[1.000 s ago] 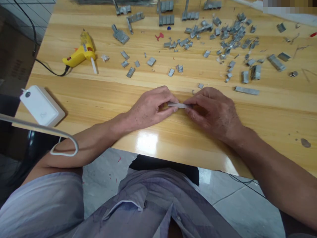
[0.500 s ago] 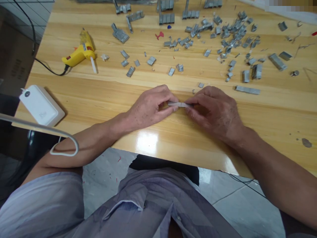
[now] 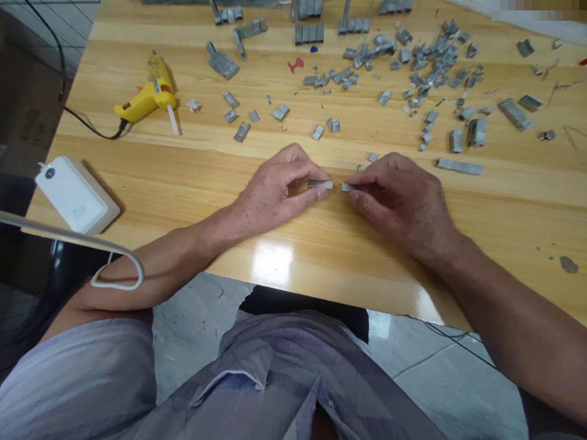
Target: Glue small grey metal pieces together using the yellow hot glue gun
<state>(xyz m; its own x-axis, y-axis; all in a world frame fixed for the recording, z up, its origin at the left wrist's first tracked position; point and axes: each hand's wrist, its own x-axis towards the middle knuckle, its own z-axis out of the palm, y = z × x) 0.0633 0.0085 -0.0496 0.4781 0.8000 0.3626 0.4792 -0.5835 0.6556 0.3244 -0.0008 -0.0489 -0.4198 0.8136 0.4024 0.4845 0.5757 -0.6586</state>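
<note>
My left hand [image 3: 275,186] pinches a thin grey metal strip [image 3: 320,184] between thumb and fingers. Facing it across a small gap, a shorter grey metal piece [image 3: 347,187] is gripped by my right hand [image 3: 403,198], whose fingers cover part of it. Both pieces are held just above the wooden table [image 3: 183,189], their ends apart. A small grey bit [image 3: 373,157] lies just beyond my right fingers.
Many grey staple-like pieces [image 3: 433,67] are scattered over the far side and right. A yellow glue gun [image 3: 147,101] with a black cable lies at the left, near a white box [image 3: 80,195]. A pale cable [image 3: 137,263] loops over my left forearm.
The grey strip ends, which met between my hands, are now apart with a gap between them. Both hands have shifted slightly away from my body.
</note>
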